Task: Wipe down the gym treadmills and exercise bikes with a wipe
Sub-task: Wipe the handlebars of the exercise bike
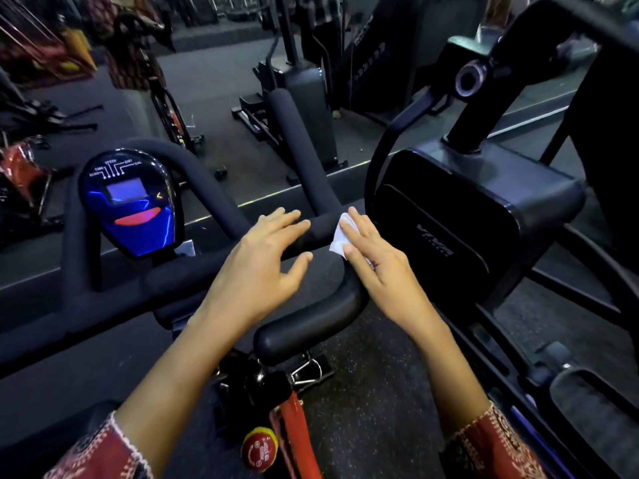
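One view only, the head camera, looking down over the front end of an exercise bike.

Right hand [377, 267] lies flat on the black foam-padded handlebar [304, 326]. Its fingers are straight and close together, pressing a small folded white wipe [340, 236] against the bar where the upright horn branches off. Left hand [262, 261] is just beside it over the same bar, fingers straight and slightly spread, thumb out, holding nothing. Resting or hovering: cannot tell.

Progress, as judged: early on this bike. The wipe is at the right-side grip only. The left loop of the bar, the glossy blue oval console [131, 202] and the red frame [297, 426] are probably yet to do, though no wet trace shows either way. Other machines stand behind, none visibly wiped.

Room: the boxy black housing of the neighbouring machine [466, 219] sits close off the right hand, so outward strokes look cramped. Leftward along the bar is open as far as the console. The speckled dark floor [373, 392] lies below.
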### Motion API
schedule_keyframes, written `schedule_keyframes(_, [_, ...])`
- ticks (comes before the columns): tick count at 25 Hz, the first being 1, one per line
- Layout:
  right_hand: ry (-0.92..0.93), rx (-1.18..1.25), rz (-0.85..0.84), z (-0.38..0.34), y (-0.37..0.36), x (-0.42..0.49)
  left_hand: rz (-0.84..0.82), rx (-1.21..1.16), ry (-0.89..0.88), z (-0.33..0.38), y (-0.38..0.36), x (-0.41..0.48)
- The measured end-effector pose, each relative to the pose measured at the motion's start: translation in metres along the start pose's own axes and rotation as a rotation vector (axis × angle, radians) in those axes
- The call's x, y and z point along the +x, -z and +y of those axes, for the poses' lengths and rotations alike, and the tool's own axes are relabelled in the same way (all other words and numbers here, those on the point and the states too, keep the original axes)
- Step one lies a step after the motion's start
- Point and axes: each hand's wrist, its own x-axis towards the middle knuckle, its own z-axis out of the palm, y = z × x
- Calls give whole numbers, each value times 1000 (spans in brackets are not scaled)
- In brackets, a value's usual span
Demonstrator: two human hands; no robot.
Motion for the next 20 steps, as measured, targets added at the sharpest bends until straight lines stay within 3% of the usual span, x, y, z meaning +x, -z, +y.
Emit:
schedule_keyframes(4, [-63, 11, -41, -10, 5, 35, -38, 53, 89, -2, -14, 23])
schedule_keyframes(8, [-100, -108, 62, -13, 17, 19, -2, 99, 65, -2, -18, 21])
schedule_keyframes(11, [-202, -50, 133, -11, 20, 8, 13, 98, 68, -2, -18, 23])
schedule_keyframes(18, [-136, 36, 35, -23, 5, 53, 26, 115, 44, -1, -18, 22])
schedule_keyframes(20, [-129, -54, 42, -20, 10, 41, 16, 95, 69, -1, -16, 23])
